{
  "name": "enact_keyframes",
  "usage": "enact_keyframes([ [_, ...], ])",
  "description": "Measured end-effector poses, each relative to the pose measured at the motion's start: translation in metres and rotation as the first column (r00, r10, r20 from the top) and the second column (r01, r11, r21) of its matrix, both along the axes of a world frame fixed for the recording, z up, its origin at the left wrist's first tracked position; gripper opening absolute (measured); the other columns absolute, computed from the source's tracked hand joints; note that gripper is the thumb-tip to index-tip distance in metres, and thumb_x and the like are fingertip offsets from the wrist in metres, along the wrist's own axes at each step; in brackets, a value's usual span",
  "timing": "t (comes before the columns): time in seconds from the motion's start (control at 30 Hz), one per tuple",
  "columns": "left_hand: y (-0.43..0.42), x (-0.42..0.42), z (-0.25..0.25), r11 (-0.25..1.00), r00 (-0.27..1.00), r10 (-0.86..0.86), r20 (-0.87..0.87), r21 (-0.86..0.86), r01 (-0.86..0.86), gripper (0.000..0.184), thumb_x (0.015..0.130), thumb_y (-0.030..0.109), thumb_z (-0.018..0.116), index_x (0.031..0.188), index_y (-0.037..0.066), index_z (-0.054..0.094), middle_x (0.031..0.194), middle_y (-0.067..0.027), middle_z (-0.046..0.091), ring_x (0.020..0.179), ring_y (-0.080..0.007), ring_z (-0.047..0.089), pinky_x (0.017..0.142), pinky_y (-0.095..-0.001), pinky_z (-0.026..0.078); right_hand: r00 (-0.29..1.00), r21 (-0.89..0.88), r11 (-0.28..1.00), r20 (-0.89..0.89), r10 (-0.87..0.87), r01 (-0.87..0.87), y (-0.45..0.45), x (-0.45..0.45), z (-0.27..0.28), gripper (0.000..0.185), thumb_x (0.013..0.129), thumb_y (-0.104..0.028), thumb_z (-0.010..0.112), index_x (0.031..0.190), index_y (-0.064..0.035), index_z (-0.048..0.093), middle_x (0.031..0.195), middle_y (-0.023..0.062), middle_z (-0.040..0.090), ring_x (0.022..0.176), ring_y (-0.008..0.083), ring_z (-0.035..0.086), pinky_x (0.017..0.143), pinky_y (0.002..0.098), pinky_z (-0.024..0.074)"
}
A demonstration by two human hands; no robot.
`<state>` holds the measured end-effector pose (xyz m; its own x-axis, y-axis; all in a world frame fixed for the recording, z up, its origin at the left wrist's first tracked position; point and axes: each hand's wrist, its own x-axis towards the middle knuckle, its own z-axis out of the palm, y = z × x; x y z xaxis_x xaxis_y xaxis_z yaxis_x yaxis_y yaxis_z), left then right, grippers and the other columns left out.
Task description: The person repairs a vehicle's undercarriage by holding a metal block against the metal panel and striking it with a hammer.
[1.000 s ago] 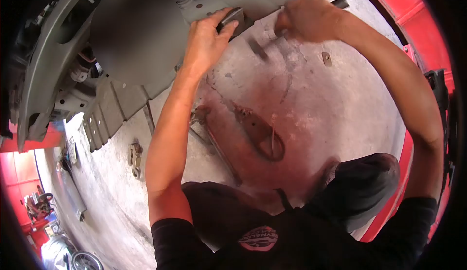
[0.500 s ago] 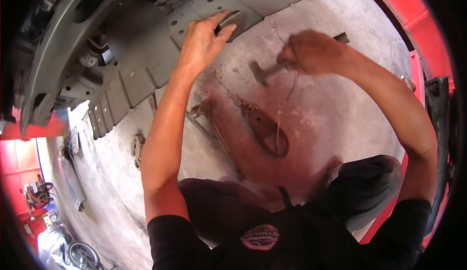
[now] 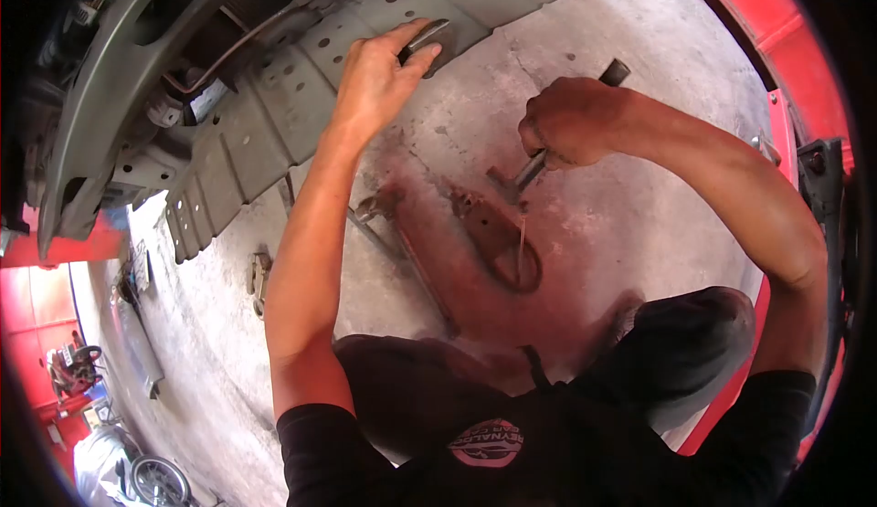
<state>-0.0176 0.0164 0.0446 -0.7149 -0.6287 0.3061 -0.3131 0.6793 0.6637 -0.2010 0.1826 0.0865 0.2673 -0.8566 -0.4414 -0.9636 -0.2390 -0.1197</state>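
My left hand (image 3: pixel 379 73) is closed around a dark, curved metal dolly block (image 3: pixel 427 37), held at the edge of a grey sheet-metal panel (image 3: pixel 265 128) with rows of holes. The panel belongs to a vehicle body at upper left. To the right, my right hand (image 3: pixel 574 121) grips a hammer (image 3: pixel 530 172) by its handle. The hammer's head hangs low over the floor, apart from the panel, and the handle's end sticks out behind my wrist. Whether the block touches the panel's surface, I cannot tell.
On the concrete floor (image 3: pixel 594 233) lie a long-handled hammer (image 3: pixel 422 265), a rusty tool with a looped end (image 3: pixel 521 279) and a small metal clamp (image 3: pixel 258 280). A grey bumper-like beam (image 3: pixel 91 96) curves at upper left. Red panels (image 3: pixel 776 23) stand at right.
My right hand has moved slightly down, and the hammer has tilted, its head lower and nearer the looped tool. My left hand and the block have stayed almost still.
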Motion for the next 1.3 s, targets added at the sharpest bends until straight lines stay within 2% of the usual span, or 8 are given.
enact_keyframes([
  [0.17, -0.003, -0.001, -0.008, 0.999, 0.995, -0.029, -0.093, -0.018, 0.028, 0.042, 0.092, 0.022, 0.072, 0.127, 0.001, 0.066, 0.101, -0.0108, 0.075, 0.077, -0.0110, 0.062, 0.072, -0.0279, 0.051, 0.990, -0.440, 0.888, 0.111, -0.089, 0.130, -0.029, -0.031, -0.008, 0.018, 0.088, -0.019, 0.062, 0.102, -0.0117, 0.071, 0.084, 0.0159, 0.068, 0.085, 0.0384, 0.066, 0.076, 0.0488, 0.0522],
  [0.4, -0.005, -0.001, -0.010, 0.999, 0.993, 0.005, -0.116, 0.037, -0.001, 0.040, 0.088, 0.022, 0.073, 0.123, 0.004, 0.069, 0.093, -0.0195, 0.074, 0.061, -0.0197, 0.056, 0.070, -0.0343, 0.052, 0.998, -0.059, 0.997, -0.045, 0.049, -0.051, 0.017, -0.010, -0.023, 0.019, 0.084, -0.018, 0.066, 0.102, -0.0165, 0.073, 0.083, 0.0135, 0.069, 0.089, 0.0335, 0.068, 0.079, 0.0469, 0.0539],
  [0.5, -0.003, -0.002, -0.010, 0.999, 0.990, -0.005, -0.140, 0.050, 0.013, 0.040, 0.088, 0.023, 0.073, 0.123, 0.004, 0.069, 0.091, -0.0191, 0.073, 0.060, -0.0200, 0.056, 0.070, -0.0341, 0.052, 0.960, -0.188, 0.951, -0.088, -0.265, 0.245, -0.023, -0.005, 0.002, 0.020, 0.083, -0.017, 0.068, 0.101, -0.0177, 0.074, 0.079, 0.0144, 0.068, 0.088, 0.0325, 0.068, 0.080, 0.0457, 0.0542],
  [0.6, -0.001, -0.001, -0.005, 1.000, 0.995, 0.014, -0.094, 0.029, -0.011, 0.039, 0.088, 0.022, 0.073, 0.123, 0.005, 0.069, 0.090, -0.0186, 0.074, 0.062, -0.0203, 0.057, 0.070, -0.0342, 0.052, 0.993, -0.502, 0.861, -0.112, 0.030, -0.083, -0.019, -0.018, -0.002, 0.018, 0.083, -0.016, 0.067, 0.100, -0.0157, 0.074, 0.078, 0.0161, 0.068, 0.083, 0.0340, 0.068, 0.078, 0.0462, 0.0546],
  [0.73, 0.000, 0.001, -0.003, 0.999, 0.998, 0.028, -0.057, 0.039, -0.025, 0.040, 0.089, 0.022, 0.073, 0.124, 0.005, 0.069, 0.090, -0.0158, 0.074, 0.066, -0.0178, 0.059, 0.071, -0.0327, 0.052, 0.969, -0.312, 0.928, 0.072, 0.235, -0.202, 0.013, -0.019, -0.027, 0.015, 0.086, -0.017, 0.063, 0.097, -0.0116, 0.073, 0.080, 0.0170, 0.068, 0.077, 0.0364, 0.067, 0.073, 0.0485, 0.0538],
  [0.83, -0.002, -0.002, -0.005, 1.000, 0.999, 0.000, -0.051, 0.017, 0.001, 0.041, 0.091, 0.022, 0.072, 0.127, 0.004, 0.067, 0.091, -0.0099, 0.074, 0.072, -0.0111, 0.061, 0.070, -0.0286, 0.051, 0.990, -0.068, 0.996, -0.121, -0.068, 0.060, -0.006, 0.003, 0.001, 0.017, 0.086, -0.018, 0.064, 0.098, -0.0115, 0.073, 0.079, 0.0169, 0.068, 0.080, 0.0352, 0.068, 0.076, 0.0468, 0.0539],
  [0.97, -0.003, 0.002, -0.002, 1.000, 0.999, 0.009, -0.042, 0.009, -0.009, 0.041, 0.091, 0.022, 0.073, 0.128, 0.004, 0.067, 0.095, -0.0109, 0.075, 0.074, -0.0115, 0.062, 0.072, -0.0285, 0.051, 1.000, -0.371, 0.929, 0.018, 0.013, -0.006, -0.022, -0.015, 0.001, 0.025, 0.087, -0.028, 0.067, 0.106, -0.0127, 0.072, 0.085, 0.0166, 0.069, 0.086, 0.0338, 0.067, 0.080, 0.0446, 0.0539],
  [1.3, -0.003, 0.001, -0.007, 1.000, 0.995, -0.013, -0.102, -0.007, 0.012, 0.038, 0.088, 0.022, 0.073, 0.123, 0.005, 0.070, 0.088, -0.0161, 0.073, 0.063, -0.0194, 0.058, 0.072, -0.0344, 0.052, 0.999, -0.353, 0.934, -0.016, 0.043, -0.046, -0.025, -0.018, 0.004, 0.024, 0.085, -0.025, 0.072, 0.105, -0.0117, 0.069, 0.104, 0.0103, 0.067, 0.108, 0.0294, 0.064, 0.088, 0.0424, 0.0521],
])
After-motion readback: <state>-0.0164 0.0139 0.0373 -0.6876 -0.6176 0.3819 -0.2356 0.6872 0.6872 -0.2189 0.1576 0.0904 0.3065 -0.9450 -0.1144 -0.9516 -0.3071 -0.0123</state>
